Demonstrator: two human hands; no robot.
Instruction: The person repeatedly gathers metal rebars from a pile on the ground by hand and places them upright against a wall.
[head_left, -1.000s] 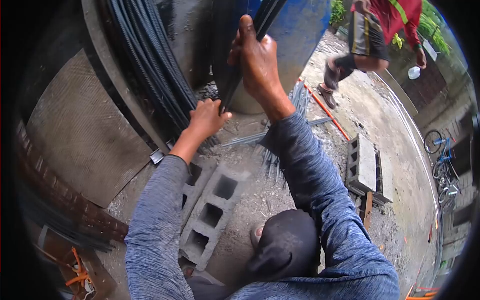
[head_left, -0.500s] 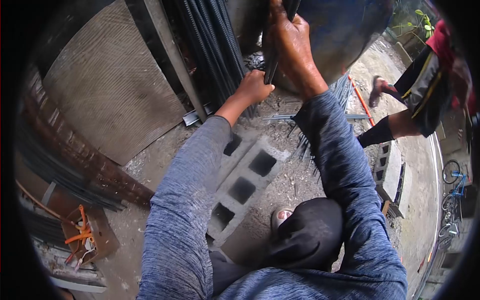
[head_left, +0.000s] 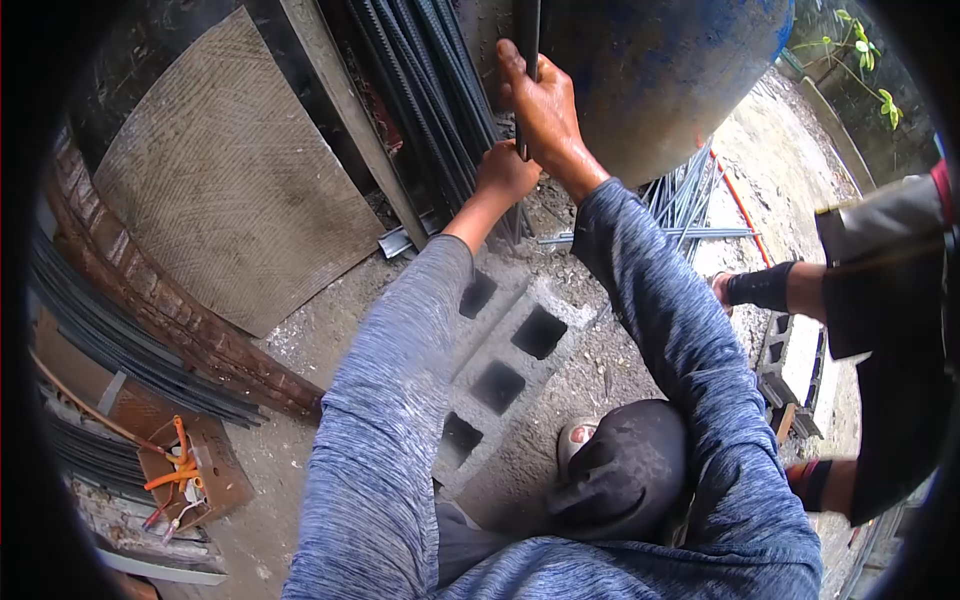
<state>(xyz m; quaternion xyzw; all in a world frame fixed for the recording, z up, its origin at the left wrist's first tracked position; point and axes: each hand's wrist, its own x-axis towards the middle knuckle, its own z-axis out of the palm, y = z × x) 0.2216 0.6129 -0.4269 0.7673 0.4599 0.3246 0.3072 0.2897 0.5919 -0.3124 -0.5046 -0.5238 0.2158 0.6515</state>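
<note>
Both my hands are closed round an upright dark rebar [head_left: 531,28], one above the other. My left hand [head_left: 507,172] grips it lower down. Just above, my right hand [head_left: 546,108] wraps it, thumb pointing up. The rebar's top runs out of view, and its lower end is hidden behind my hands. Close on the left leans a bundle of dark ribbed rebars [head_left: 425,95]. A large drum [head_left: 660,80], worn blue and rusty, stands right behind my right hand. Beneath my forearms lie concrete hollow blocks [head_left: 519,366].
Cut steel rods [head_left: 690,205] lie beside the drum, near an orange-red rod [head_left: 738,205]. A person [head_left: 890,290] is close on the right, by more hollow blocks [head_left: 790,365]. At left are a textured sheet [head_left: 235,175], a rusty curved beam [head_left: 180,310] and a cardboard box [head_left: 225,470].
My hands have come lower and closer together on the rebar, which now stands more upright. The person on the right has stepped nearer. My view has shifted slightly.
</note>
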